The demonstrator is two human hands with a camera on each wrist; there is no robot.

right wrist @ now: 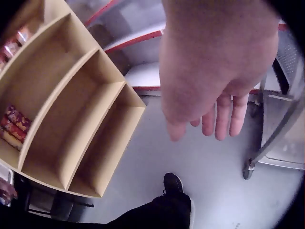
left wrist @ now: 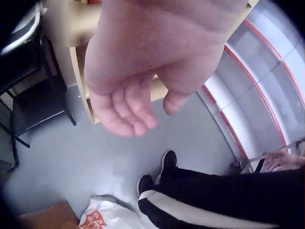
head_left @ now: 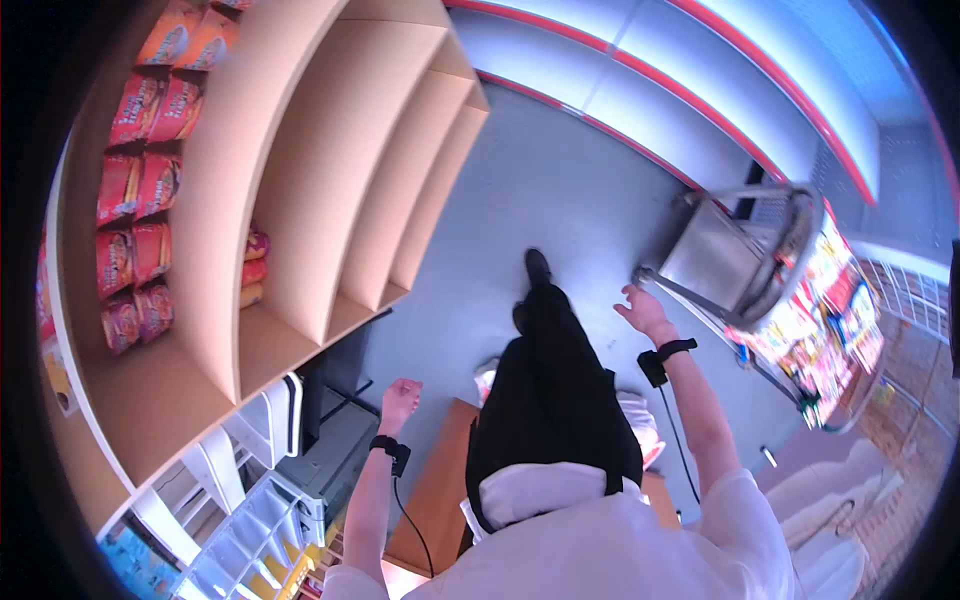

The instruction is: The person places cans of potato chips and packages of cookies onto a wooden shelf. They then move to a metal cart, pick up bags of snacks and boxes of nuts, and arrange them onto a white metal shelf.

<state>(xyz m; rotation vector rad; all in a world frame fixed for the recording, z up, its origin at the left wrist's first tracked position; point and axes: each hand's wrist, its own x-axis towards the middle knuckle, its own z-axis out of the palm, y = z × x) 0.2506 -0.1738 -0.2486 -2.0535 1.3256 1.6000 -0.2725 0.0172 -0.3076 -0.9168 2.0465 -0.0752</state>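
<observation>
My left hand (head_left: 401, 400) hangs beside my left leg with its fingers loosely bent. In the left wrist view, nothing lies in that hand (left wrist: 157, 52), and the grey floor shows below its fingertips. My right hand (head_left: 645, 312) is held out at the right, close to the corner of a metal cart (head_left: 715, 255) in the head view. Seen from the right wrist, this hand (right wrist: 219, 71) has its fingers extended and holds nothing. A wooden shelf unit (head_left: 300, 150) stands at the left, with several red snack packets (head_left: 135, 190) on its upper shelf.
White shelves with red edges (head_left: 560, 50) line the far side. Colourful packages (head_left: 840, 310) stand behind the cart. Near my feet lies a white plastic bag (left wrist: 112, 214) with red print. A black chair-like frame (left wrist: 38, 107) stands at the left, and a brown panel (head_left: 430, 490) lies beside me.
</observation>
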